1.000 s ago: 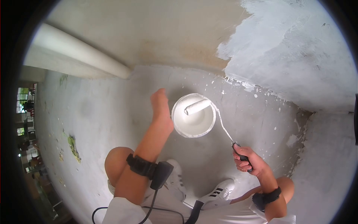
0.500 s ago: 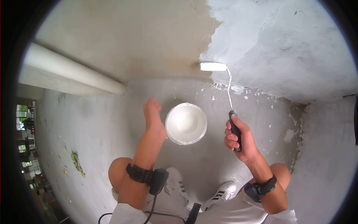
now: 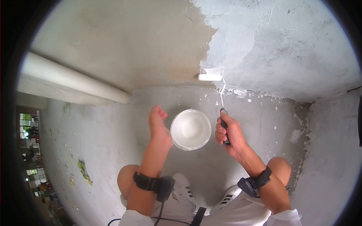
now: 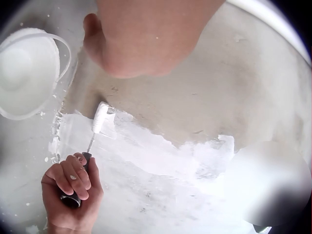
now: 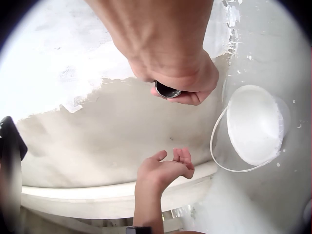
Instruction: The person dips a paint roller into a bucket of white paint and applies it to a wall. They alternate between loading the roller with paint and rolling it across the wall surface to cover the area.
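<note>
My right hand (image 3: 232,132) grips the black handle (image 3: 224,124) of a paint roller, thumb laid along its top. The white roller sleeve (image 3: 209,77) lies against the lower wall, at the border between white paint and bare grey-beige wall. Between my hands a white bucket (image 3: 206,137) stands on the floor, pale white inside; its handle loop (image 5: 213,141) shows in the right wrist view. Beside the bucket's left side hovers my left hand (image 3: 158,126), holding nothing. Its fingers (image 5: 183,156) are loosely bent in the right wrist view.
White paint (image 3: 256,45) covers the wall's right part; bare wall (image 3: 151,49) continues left. A pale rounded ledge (image 3: 75,81) juts out at left. Paint flecks dot the floor along the wall's foot. A side wall (image 3: 332,150) stands at right, and dry leaves (image 3: 84,172) lie at left.
My right hand has lifted the roller out of the bucket and brought it onto the wall, then slightly lower and left there. My left hand stays beside the bucket.
</note>
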Demonstrator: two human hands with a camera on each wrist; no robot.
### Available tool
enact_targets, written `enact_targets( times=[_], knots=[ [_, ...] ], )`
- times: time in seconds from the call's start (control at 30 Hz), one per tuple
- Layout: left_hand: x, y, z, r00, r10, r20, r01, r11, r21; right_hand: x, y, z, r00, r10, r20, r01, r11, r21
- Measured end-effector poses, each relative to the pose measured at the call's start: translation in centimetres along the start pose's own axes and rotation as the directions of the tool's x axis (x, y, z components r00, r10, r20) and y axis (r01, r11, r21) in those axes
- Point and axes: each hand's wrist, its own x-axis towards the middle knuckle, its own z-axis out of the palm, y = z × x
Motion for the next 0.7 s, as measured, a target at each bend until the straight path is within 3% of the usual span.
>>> enact_targets(
  times=[0.7],
  knots=[
    [-0.2,1.2,-1.2,0.997,0.042,0.060,-0.043,0.999,0.010,8.6,2.6,-3.2,0.989,0.136,0.065,-0.146,0.970,0.192]
  ],
)
